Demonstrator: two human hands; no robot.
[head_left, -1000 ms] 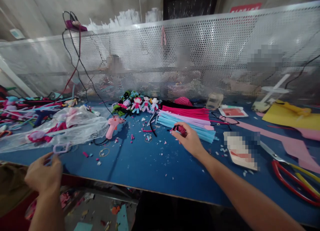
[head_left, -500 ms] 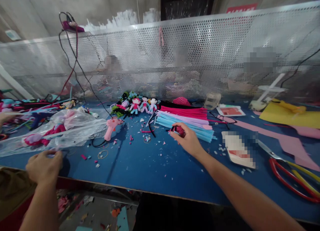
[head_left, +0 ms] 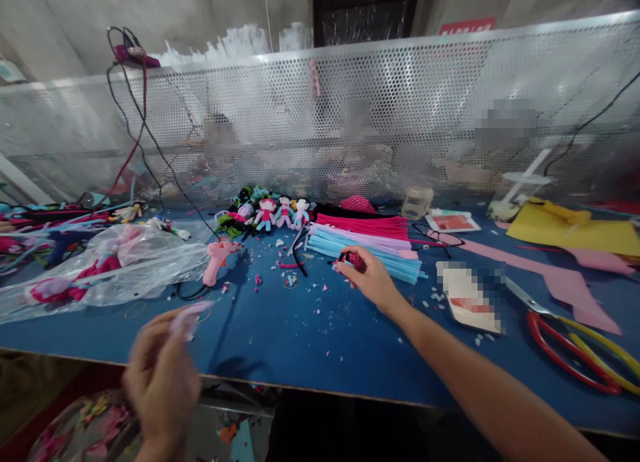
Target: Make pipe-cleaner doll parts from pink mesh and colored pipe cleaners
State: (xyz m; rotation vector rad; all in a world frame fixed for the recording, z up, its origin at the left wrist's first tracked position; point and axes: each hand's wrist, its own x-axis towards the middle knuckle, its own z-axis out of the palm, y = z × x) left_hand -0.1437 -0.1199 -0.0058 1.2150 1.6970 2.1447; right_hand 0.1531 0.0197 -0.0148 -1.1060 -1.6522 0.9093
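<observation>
My left hand [head_left: 163,375], slightly blurred, is raised over the table's front edge. Its fingers are closed on a pale lilac piece [head_left: 190,315], soft-looking and curled. Farther right, my right hand [head_left: 370,282] grips a small crimson and dark pipe-cleaner doll [head_left: 354,259], partly hidden by the fingers. Just behind it lies a bundle of pipe cleaners [head_left: 365,245] in light blue, lilac and hot pink. A pink glue gun [head_left: 216,261] stands between my hands, toward the back. Several finished dolls [head_left: 284,212] sit in a pile behind it.
Clear plastic bags [head_left: 150,262] with dolls lie left. Red and yellow-handled scissors [head_left: 565,342], a white phone-like object [head_left: 470,299] and pink felt [head_left: 570,282] are at right. A perforated metal screen [head_left: 300,129] borders the blue table [head_left: 300,342]. Scraps dot the surface.
My left hand has come right and nearer from beside the plastic bag, the lilac piece now showing clearly in its fingers. My right hand has stayed nearly in place with the doll.
</observation>
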